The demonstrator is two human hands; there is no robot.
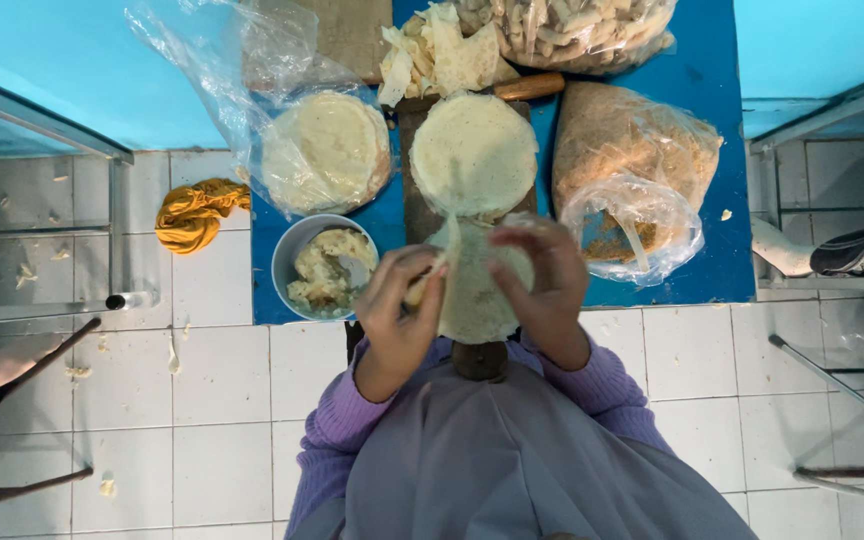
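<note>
Round wrapper sheet (477, 300) — pale, thin and floppy — sits between both hands just above the near edge of the blue desk (722, 270), over the near end of a dark wooden board (414, 215). The left hand (399, 315) pinches the wrapper's left edge, with its fingers curled closed on the sheet and a small lump of pale filling; a narrow flap of the sheet stands up between the two hands. The right hand (544, 285) grips the right edge, fingers bent over the top of the sheet. Both wrists come out of purple knitted sleeves (607, 385) above a grey apron (512, 460).

Just beyond the hands, a second round wrapper (472, 152) lies flat on the board. To the left of it, a stack of the same rounds (327, 152) rests inside an open clear plastic bag. A grey bowl (327, 265) with lumpy pale filling stands on the desk just beside the left hand. On the right, an open plastic bag of brown crumbs (632, 160) leans near the right hand. At the far edge lie torn wrapper scraps (442, 50), a wooden handle (527, 86) and a bag of pale sticks (572, 25).

Off the desk, an orange cloth (192, 212) lies crumpled on the white tiled floor (212, 420), which carries scattered crumbs.
</note>
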